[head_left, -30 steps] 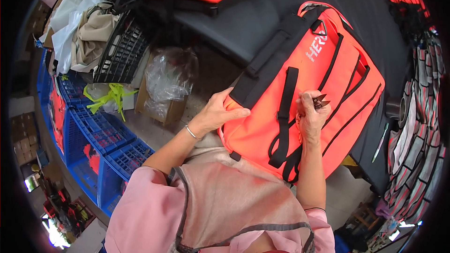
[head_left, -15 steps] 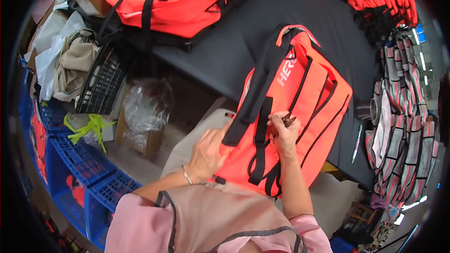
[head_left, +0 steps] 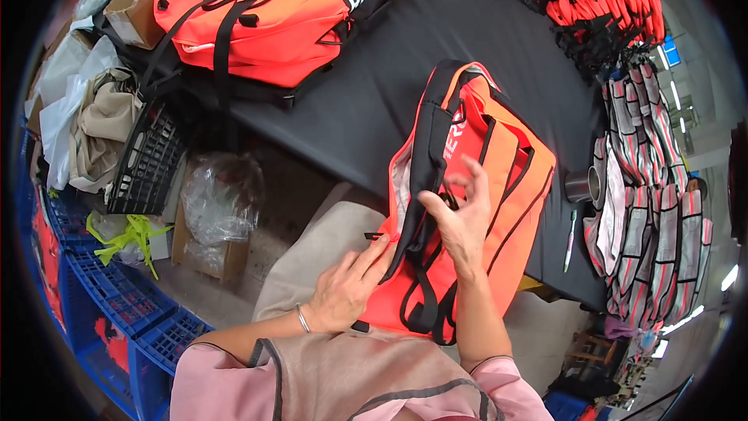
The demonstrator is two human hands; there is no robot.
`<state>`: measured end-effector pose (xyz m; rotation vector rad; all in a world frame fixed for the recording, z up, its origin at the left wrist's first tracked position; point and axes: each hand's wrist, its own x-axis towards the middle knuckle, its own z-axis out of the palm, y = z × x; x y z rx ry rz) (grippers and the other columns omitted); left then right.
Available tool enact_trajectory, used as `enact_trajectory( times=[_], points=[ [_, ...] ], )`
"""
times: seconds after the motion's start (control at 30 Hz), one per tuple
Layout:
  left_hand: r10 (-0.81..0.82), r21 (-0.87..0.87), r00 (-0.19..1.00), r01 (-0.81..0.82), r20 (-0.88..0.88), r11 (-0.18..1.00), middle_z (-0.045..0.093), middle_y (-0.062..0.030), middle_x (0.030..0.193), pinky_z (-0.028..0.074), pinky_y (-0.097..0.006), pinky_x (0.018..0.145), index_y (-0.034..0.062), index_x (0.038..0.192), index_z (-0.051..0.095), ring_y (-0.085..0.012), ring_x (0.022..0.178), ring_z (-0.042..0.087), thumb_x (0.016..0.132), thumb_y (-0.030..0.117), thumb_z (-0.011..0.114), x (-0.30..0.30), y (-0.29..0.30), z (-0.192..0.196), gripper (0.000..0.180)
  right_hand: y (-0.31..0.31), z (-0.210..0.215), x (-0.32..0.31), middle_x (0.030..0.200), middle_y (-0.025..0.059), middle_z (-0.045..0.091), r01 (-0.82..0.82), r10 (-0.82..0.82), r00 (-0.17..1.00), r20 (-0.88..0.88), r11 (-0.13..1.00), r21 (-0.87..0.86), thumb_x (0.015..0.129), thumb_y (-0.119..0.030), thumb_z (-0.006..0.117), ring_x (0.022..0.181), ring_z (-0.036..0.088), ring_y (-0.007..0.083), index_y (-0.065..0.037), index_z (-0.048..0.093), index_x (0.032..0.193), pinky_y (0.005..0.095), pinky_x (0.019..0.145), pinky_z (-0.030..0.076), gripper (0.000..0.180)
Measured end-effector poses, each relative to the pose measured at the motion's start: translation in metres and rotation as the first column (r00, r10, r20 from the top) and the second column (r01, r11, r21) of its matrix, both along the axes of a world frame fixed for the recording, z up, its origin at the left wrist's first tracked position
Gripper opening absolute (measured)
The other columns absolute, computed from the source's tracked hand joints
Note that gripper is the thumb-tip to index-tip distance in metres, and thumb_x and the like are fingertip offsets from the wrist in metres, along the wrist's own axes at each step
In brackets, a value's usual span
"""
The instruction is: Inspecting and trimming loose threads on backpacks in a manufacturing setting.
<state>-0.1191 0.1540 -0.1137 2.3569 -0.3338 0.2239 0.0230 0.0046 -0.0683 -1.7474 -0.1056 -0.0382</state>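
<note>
A: Nearest the camera, the left hand (head_left: pixel 347 288) lay flat on the lower edge of the orange bag (head_left: pixel 475 210), fingers spread and pressing the fabric, closed on nothing. A bracelet (head_left: pixel 300 318) sat at that wrist.

B: And the right hand (head_left: pixel 460 222)?

A: It was raised over the bag's middle, thumb and forefinger pinched on a black strap (head_left: pixel 425 179) near a small dark fitting; the other fingers fanned open. What exactly sat in the pinch could not be told.

B: Bag's position?

A: Half on the black table (head_left: pixel 374 101), its lower end hanging off the near edge toward the person's apron.

B: Step in hand?

A: Judged as working the strap at its fitting while the left hand steadied the bag. The next move likely calls for the left hand keeping the fabric flat and the right keeping tension along the strap, not across it.

B: Further out?

A: A pen (head_left: pixel 570 240) and a metal cup (head_left: pixel 583 185) lay right of the bag. Beyond, a second orange bag (head_left: pixel 273 8) rested at the table's far left, and orange vests (head_left: pixel 600 0) were stacked at far right. Blue crates (head_left: pixel 101 296) stood on the floor to the left.
</note>
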Motion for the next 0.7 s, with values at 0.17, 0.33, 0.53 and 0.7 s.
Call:
enact_trajectory(
  times=[0.17, 0.33, 0.53, 0.7],
  points=[
    [0.013, -0.005, 1.0, -0.013, -0.016, 1.0, 0.046, -0.0103, 0.146, 0.055, -0.035, 0.076, 0.0021, 0.136, 0.052, -0.0245, 0.095, 0.059, 0.074, 0.005, 0.063, 0.003, 0.002, -0.002, 0.063, 0.007, -0.006, 0.028, 0.118, 0.0228, 0.064, -0.141, 0.121, 0.99, -0.076, 0.917, -0.373, 0.079, -0.014, 0.075, 0.088, 0.068, 0.0216, 0.002, 0.045, 0.141, 0.0336, 0.08, 0.054, 0.071],
    [-0.095, -0.242, 0.991, 0.071, -0.093, 0.968, 0.06, -0.0178, 0.127, 0.052, -0.044, 0.09, 0.0001, 0.117, 0.066, -0.0339, 0.107, 0.062, 0.081, 0.029, 0.076, 0.037, 0.044, 0.024, 0.047, -0.002, -0.026, 0.026, 0.115, 0.0133, 0.066, -0.119, 0.117, 0.99, -0.076, 0.993, -0.02, 0.086, -0.005, 0.062, 0.097, 0.064, 0.015, 0.005, 0.046, 0.14, 0.0277, 0.086, 0.05, 0.057],
    [0.051, -0.625, 0.951, -0.24, -0.305, 0.743, 0.054, -0.0244, 0.136, 0.051, -0.035, 0.092, -0.006, 0.144, 0.04, -0.0289, 0.113, 0.062, 0.075, 0.056, 0.078, 0.17, 0.039, -0.01, 0.1, -0.019, -0.035, 0.019, 0.126, 0.0068, 0.056, -0.199, 0.235, 0.959, -0.159, 0.956, 0.216, 0.083, -0.003, 0.063, 0.102, 0.055, 0.0092, 0.006, 0.042, 0.143, 0.0248, 0.091, 0.045, 0.064],
    [-0.404, -0.895, 0.891, -0.005, -0.207, 0.447, 0.063, -0.0151, 0.116, 0.051, -0.032, 0.091, -0.0043, 0.131, 0.051, -0.0164, 0.105, 0.06, 0.076, 0.043, 0.082, 0.209, -0.002, 0.001, 0.079, -0.032, -0.051, 0.016, 0.133, 0.0083, 0.053, -0.157, 0.249, 0.951, -0.181, 0.899, 0.409, 0.08, -0.007, 0.067, 0.125, 0.049, 0.0175, 0.001, 0.042, 0.144, 0.0325, 0.109, 0.036, 0.07]
  ],
)
